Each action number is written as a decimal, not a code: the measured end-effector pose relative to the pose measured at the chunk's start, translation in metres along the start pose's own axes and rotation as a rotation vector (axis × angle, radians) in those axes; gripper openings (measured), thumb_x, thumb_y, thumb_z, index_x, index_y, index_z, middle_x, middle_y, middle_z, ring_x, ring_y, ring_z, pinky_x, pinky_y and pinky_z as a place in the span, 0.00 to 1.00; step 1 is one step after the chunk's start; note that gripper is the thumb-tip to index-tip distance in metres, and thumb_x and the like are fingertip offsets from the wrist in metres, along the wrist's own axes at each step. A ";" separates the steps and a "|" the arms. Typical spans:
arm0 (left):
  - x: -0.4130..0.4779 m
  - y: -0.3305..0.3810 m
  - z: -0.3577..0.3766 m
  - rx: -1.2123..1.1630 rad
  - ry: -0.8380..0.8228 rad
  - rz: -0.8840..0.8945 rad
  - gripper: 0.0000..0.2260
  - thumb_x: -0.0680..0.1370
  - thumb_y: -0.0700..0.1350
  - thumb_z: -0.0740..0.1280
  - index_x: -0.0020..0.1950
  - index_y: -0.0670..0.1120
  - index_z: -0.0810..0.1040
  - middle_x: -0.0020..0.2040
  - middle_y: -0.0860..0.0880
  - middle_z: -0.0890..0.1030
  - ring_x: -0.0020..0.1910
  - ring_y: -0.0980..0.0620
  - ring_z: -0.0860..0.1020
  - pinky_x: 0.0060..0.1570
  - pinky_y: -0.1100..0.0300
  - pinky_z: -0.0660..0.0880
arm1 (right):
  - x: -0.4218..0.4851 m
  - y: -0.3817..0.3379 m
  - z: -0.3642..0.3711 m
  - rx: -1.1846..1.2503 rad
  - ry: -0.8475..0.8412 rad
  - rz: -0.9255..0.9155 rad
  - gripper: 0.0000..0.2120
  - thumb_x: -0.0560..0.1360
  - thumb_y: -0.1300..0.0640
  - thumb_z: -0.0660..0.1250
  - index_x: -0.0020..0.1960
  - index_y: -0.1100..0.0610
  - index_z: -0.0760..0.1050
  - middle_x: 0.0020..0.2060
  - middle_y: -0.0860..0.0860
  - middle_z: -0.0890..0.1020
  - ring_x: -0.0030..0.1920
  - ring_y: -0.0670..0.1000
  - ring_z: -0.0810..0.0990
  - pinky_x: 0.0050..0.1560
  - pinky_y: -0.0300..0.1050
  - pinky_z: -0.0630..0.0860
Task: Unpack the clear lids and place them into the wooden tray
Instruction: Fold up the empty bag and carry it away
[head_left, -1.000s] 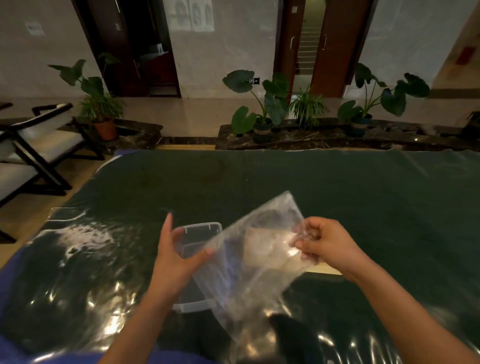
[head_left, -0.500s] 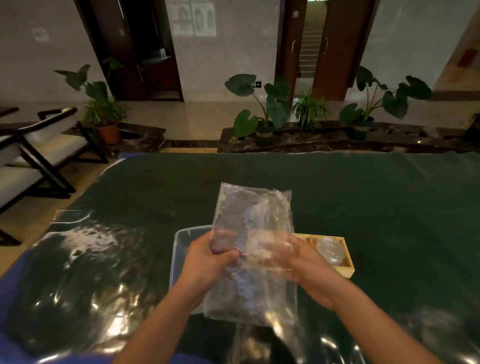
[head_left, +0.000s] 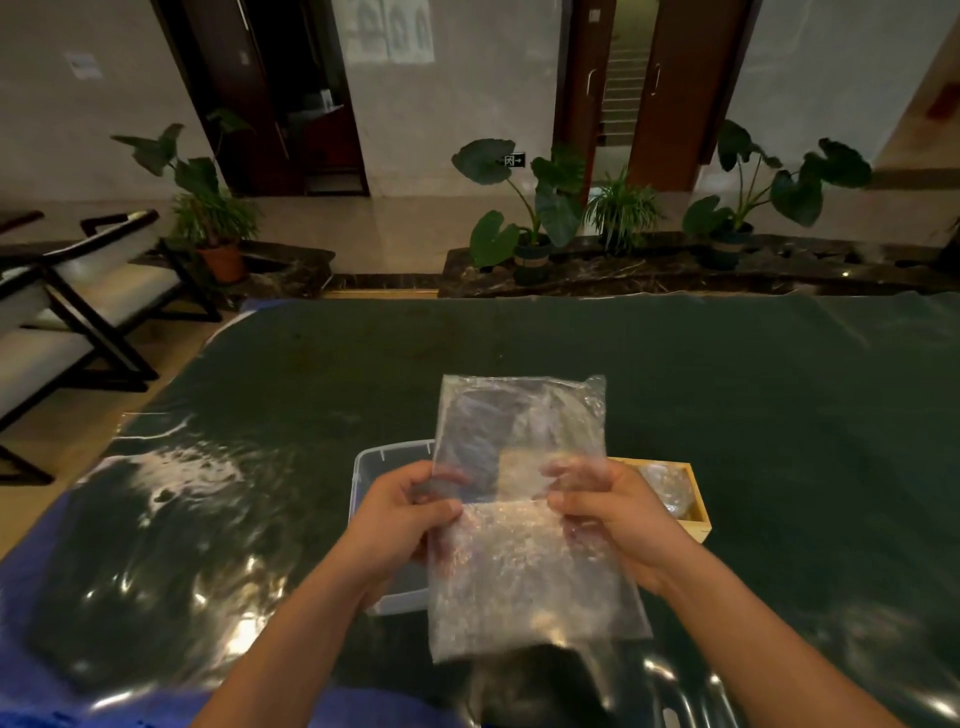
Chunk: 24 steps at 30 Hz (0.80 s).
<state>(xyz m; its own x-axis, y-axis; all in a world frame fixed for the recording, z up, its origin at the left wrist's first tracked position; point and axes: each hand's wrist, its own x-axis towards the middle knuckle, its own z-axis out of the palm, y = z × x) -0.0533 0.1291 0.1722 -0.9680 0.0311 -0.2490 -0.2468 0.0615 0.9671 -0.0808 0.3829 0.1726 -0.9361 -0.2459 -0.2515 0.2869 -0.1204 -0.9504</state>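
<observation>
A clear plastic bag (head_left: 519, 519) is held upright in front of me over the table. My left hand (head_left: 405, 514) pinches its left edge and my right hand (head_left: 608, 514) grips its right edge. Something shiny and clear fills the bag's lower half; I cannot make out single lids in it. The wooden tray (head_left: 696, 514) lies behind my right hand, mostly hidden, with a clear lid (head_left: 665, 486) in its visible compartment.
A clear plastic box (head_left: 374, 462) stands behind my left hand, partly covered by the bag. The table wears a dark green cloth (head_left: 571, 343) under glossy plastic sheeting. Chairs stand at the far left, potted plants beyond the table's far edge.
The bag has swung from a tilt to upright. My left hand moved from an open reach to pinching its left edge. Both hands now hold it at mid height.
</observation>
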 end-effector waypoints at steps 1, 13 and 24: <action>0.000 -0.002 0.000 -0.061 -0.001 -0.019 0.17 0.77 0.33 0.69 0.55 0.54 0.86 0.48 0.44 0.88 0.43 0.44 0.86 0.41 0.47 0.83 | 0.001 0.000 0.001 0.010 0.016 -0.006 0.13 0.72 0.72 0.71 0.54 0.61 0.83 0.51 0.60 0.86 0.34 0.52 0.81 0.38 0.49 0.79; 0.001 0.002 0.003 -0.381 -0.113 -0.246 0.22 0.77 0.57 0.69 0.68 0.50 0.79 0.55 0.41 0.86 0.49 0.40 0.85 0.45 0.45 0.81 | 0.000 0.009 -0.006 -0.299 0.027 -0.415 0.14 0.68 0.78 0.71 0.34 0.60 0.85 0.57 0.46 0.83 0.58 0.46 0.82 0.53 0.43 0.81; -0.008 0.004 0.016 0.034 0.185 0.181 0.40 0.73 0.25 0.71 0.73 0.62 0.69 0.49 0.59 0.86 0.49 0.53 0.86 0.42 0.60 0.84 | -0.003 0.002 -0.029 0.432 -0.201 0.045 0.33 0.72 0.46 0.73 0.74 0.40 0.63 0.68 0.56 0.78 0.64 0.62 0.80 0.61 0.65 0.76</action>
<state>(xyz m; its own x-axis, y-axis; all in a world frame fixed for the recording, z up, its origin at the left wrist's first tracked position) -0.0455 0.1454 0.1777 -0.9889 -0.1383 -0.0548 -0.0696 0.1052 0.9920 -0.0837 0.4115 0.1657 -0.8750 -0.4363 -0.2098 0.4245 -0.4833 -0.7656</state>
